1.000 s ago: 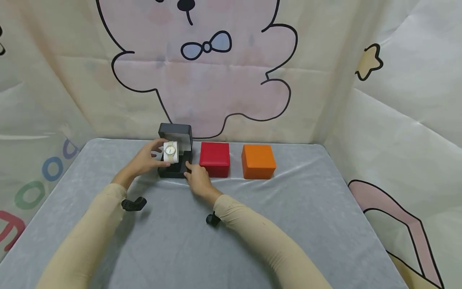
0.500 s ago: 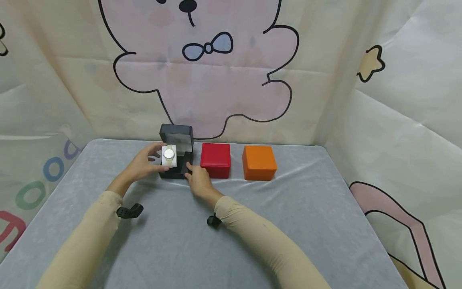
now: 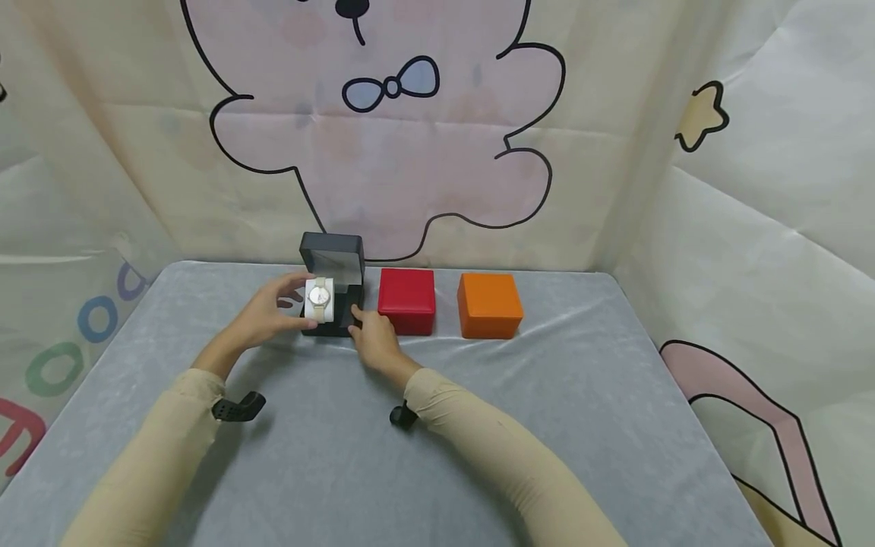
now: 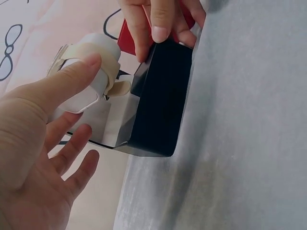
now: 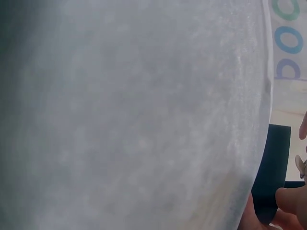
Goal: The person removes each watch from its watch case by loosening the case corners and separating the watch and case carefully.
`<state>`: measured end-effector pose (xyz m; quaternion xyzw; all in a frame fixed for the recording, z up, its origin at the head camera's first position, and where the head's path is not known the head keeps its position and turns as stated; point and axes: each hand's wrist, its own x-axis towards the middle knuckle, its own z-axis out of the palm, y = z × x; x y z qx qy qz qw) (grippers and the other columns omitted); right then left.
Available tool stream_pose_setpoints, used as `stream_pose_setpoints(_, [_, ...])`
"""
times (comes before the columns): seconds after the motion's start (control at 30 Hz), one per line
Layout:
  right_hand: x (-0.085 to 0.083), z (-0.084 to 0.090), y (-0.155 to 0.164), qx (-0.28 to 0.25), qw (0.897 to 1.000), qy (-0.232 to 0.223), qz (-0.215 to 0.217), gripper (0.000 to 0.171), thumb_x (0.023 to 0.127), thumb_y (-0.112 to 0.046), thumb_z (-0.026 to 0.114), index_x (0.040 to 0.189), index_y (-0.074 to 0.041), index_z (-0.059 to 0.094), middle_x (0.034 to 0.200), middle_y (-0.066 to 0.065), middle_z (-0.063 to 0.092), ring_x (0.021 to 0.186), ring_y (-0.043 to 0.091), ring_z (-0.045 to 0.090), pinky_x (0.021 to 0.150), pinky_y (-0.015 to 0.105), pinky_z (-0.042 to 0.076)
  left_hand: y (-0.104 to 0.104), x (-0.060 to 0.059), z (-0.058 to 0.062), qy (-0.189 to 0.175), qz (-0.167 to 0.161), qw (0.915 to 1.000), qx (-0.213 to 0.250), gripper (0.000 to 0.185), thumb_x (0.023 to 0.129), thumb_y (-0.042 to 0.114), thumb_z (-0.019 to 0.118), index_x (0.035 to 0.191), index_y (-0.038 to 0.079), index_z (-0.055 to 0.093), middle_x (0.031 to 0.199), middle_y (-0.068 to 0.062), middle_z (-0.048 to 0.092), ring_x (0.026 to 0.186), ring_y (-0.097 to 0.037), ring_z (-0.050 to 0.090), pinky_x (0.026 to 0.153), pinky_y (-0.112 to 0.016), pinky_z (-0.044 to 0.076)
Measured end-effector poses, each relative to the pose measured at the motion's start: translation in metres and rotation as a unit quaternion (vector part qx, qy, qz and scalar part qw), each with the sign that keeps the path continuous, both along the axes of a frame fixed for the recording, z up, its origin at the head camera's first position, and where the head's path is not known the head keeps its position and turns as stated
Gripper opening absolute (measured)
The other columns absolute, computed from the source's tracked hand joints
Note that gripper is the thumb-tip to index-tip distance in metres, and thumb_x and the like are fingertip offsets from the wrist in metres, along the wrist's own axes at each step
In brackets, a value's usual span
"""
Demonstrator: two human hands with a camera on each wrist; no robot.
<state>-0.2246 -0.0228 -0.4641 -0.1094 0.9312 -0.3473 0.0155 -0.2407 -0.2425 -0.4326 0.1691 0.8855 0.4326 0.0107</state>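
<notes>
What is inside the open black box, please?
Little shows inside the black box. The left hand pinches a white cushion with a watch at its opening, and the right hand steadies its front. The interior is covered.

Black box (image 3: 333, 304) on table (image 3: 588, 425), far side, lid up. Watch (image 3: 319, 298) on cushion just above box's left half. Red box (image 3: 406, 301) immediately right of black box; orange box (image 3: 488, 305) right of that, apart.

Grey cloth-covered table (image 3: 478, 425), black box (image 3: 333, 319) at eleven o'clock, red box (image 3: 406, 301) at twelve, orange box (image 3: 488, 305) at one
</notes>
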Motion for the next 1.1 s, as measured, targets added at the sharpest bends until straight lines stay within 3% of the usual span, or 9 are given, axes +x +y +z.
stream_pose_setpoints(0.23, [0.001, 0.0, 0.001, -0.011, 1.0, 0.002, -0.002, 0.049, 0.096, -0.016, 0.069, 0.143, -0.011, 0.057, 0.141, 0.008, 0.062, 0.121, 0.022, 0.066, 0.1, 0.038, 0.054, 0.0, 0.007, 0.003, 0.007, -0.009, 0.9999, 0.01, 0.084, 0.077, 0.011, 0.088, 0.149, 0.003, 0.044, 0.144, -0.026, 0.054, 0.112, -0.037, 0.057, 0.099, -0.058, 0.046])
stream_pose_setpoints(0.33, [0.002, 0.001, 0.003, -0.016, 1.0, -0.005, 0.002, 0.053, 0.093, -0.018, 0.074, 0.143, -0.01, 0.057, 0.135, 0.011, 0.067, 0.104, 0.015, 0.069, 0.094, 0.033, 0.056, 0.0, 0.01, 0.003, 0.008, -0.013, 0.9998, 0.011, 0.084, 0.077, 0.01, 0.088, 0.148, 0.002, 0.044, 0.143, -0.026, 0.054, 0.111, -0.036, 0.057, 0.099, -0.058, 0.047])
stream_pose_setpoints(0.43, [0.003, 0.003, 0.005, -0.025, 0.999, -0.017, 0.009, 0.054, 0.093, -0.02, 0.075, 0.143, -0.009, 0.058, 0.104, 0.011, 0.077, 0.075, 0.008, 0.061, 0.078, 0.025, 0.054, -0.001, 0.014, 0.003, 0.011, -0.015, 0.9998, 0.01, 0.083, 0.078, 0.011, 0.088, 0.148, 0.002, 0.044, 0.143, -0.025, 0.055, 0.11, -0.034, 0.057, 0.098, -0.057, 0.047])
stream_pose_setpoints(0.53, [0.006, 0.006, 0.008, -0.043, 0.999, -0.025, 0.022, 0.05, 0.095, -0.021, 0.071, 0.142, -0.008, 0.059, 0.074, 0.012, 0.069, 0.057, 0.006, 0.049, 0.065, 0.023, 0.047, -0.001, 0.018, 0.004, 0.019, -0.013, 0.9997, 0.011, 0.082, 0.078, 0.011, 0.088, 0.148, 0.005, 0.046, 0.142, -0.023, 0.057, 0.107, -0.029, 0.057, 0.097, -0.053, 0.048])
stream_pose_setpoints(0.6, [0.008, 0.009, 0.011, -0.066, 0.997, -0.027, 0.026, 0.046, 0.097, -0.022, 0.068, 0.14, -0.008, 0.061, 0.081, 0.011, 0.073, 0.06, 0.003, 0.055, 0.067, 0.022, 0.049, 0.0, 0.021, 0.005, 0.023, -0.012, 0.9995, 0.014, 0.081, 0.077, 0.011, 0.088, 0.147, 0.007, 0.047, 0.141, -0.022, 0.059, 0.106, -0.027, 0.057, 0.096, -0.051, 0.049])
stream_pose_setpoints(0.77, [0.016, 0.016, 0.023, -0.126, 0.991, -0.035, 0.028, 0.039, 0.099, -0.022, 0.063, 0.136, -0.008, 0.064, 0.129, 0.01, 0.071, 0.095, 0.01, 0.074, 0.09, 0.03, 0.058, 0.002, 0.03, 0.006, 0.024, -0.007, 0.9994, 0.023, 0.082, 0.077, 0.012, 0.089, 0.147, 0.006, 0.047, 0.141, -0.022, 0.059, 0.106, -0.026, 0.057, 0.096, -0.053, 0.048])
stream_pose_setpoints(0.87, [0.021, 0.021, 0.031, -0.138, 0.989, -0.028, 0.036, 0.037, 0.099, -0.021, 0.062, 0.132, -0.006, 0.066, 0.129, 0.01, 0.071, 0.098, 0.019, 0.076, 0.088, 0.031, 0.059, 0.004, 0.035, 0.006, 0.025, 0.0, 0.9995, 0.021, 0.081, 0.077, 0.013, 0.088, 0.147, 0.007, 0.047, 0.141, -0.022, 0.059, 0.106, -0.025, 0.057, 0.097, -0.053, 0.048])
stream_pose_setpoints(1.1, [0.031, 0.03, 0.049, -0.156, 0.986, -0.002, 0.059, 0.03, 0.098, -0.018, 0.064, 0.124, -0.004, 0.071, 0.118, 0.009, 0.075, 0.093, 0.02, 0.074, 0.084, 0.027, 0.058, 0.011, 0.046, 0.004, 0.036, 0.0, 0.999, 0.027, 0.079, 0.079, 0.017, 0.088, 0.147, 0.007, 0.049, 0.141, -0.021, 0.059, 0.104, -0.008, 0.057, 0.094, -0.047, 0.05])
